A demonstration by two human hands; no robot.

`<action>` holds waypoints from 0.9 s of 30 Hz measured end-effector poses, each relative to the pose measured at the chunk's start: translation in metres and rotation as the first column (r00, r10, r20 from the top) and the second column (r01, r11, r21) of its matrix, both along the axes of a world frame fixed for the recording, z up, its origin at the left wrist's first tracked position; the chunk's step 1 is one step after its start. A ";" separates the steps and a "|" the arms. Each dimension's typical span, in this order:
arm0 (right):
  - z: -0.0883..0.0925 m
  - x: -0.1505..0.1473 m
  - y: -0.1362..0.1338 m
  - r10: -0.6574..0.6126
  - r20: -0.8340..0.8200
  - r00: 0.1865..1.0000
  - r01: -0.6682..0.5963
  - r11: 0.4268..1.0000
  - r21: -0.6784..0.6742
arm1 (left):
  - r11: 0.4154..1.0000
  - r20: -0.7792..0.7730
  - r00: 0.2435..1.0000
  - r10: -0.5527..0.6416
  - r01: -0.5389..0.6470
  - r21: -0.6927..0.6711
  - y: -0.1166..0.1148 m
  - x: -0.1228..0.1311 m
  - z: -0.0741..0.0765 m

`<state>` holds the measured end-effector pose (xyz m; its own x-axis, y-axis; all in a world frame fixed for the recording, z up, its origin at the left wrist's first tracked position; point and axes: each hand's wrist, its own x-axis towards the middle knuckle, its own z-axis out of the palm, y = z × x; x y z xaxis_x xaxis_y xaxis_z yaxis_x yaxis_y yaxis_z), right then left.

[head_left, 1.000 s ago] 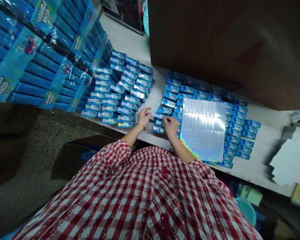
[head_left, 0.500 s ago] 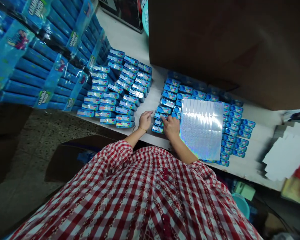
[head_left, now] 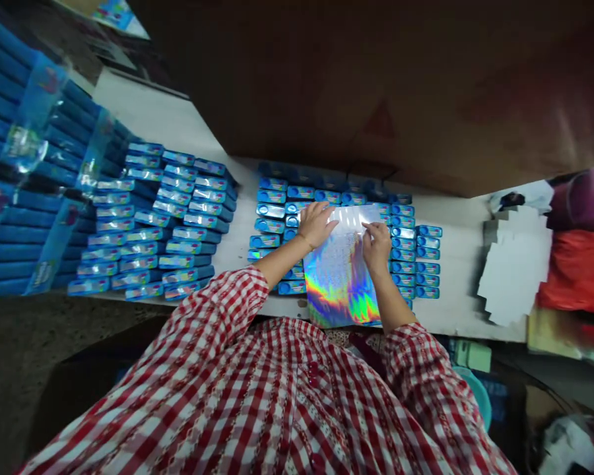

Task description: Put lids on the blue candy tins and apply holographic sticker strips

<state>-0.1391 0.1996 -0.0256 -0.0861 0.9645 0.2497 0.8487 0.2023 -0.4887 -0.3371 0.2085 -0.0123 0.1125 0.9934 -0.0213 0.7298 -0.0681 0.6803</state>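
A shiny holographic sticker sheet [head_left: 339, 280] lies over the middle of a block of small blue packs, its lower part gleaming in rainbow colours. My left hand [head_left: 317, 225] rests on the sheet's upper left with its fingers apart. At the upper right of the same sheet, my right hand [head_left: 377, 247] has its thumb and index finger pinched together against the surface. Whether a single sticker is between those fingertips is too small to tell. Blue packs [head_left: 270, 225] show in rows to the left of the sheet, and more blue packs [head_left: 402, 254] to its right.
Another group of blue packs [head_left: 143, 234] stands left on the white table [head_left: 455, 264]. Wrapped blue bundles [head_left: 17, 231] are piled at the far left. A big brown box [head_left: 327, 86] overhangs the back. White cards [head_left: 512, 270] and red plastic [head_left: 577, 270] lie right.
Both hands have moved from the left packs onto the sheet. My right hand has gone from pointing at a pack to pinching at the sheet. The view has swung right.
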 end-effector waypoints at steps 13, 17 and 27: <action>-0.024 0.030 0.077 0.322 0.424 0.847 -0.266 0.946 -0.186 | 0.982 -0.041 0.982 0.182 -0.184 -0.041 0.050 0.066 -0.035; -0.021 0.043 0.069 0.338 0.426 0.839 -0.286 0.941 -0.183 | 0.980 -0.040 0.980 0.193 -0.195 -0.030 0.051 0.067 -0.036; -0.014 0.035 0.077 0.331 0.491 0.806 -0.297 0.943 -0.149 | 0.985 -0.068 0.983 0.170 -0.171 -0.012 0.047 0.066 -0.033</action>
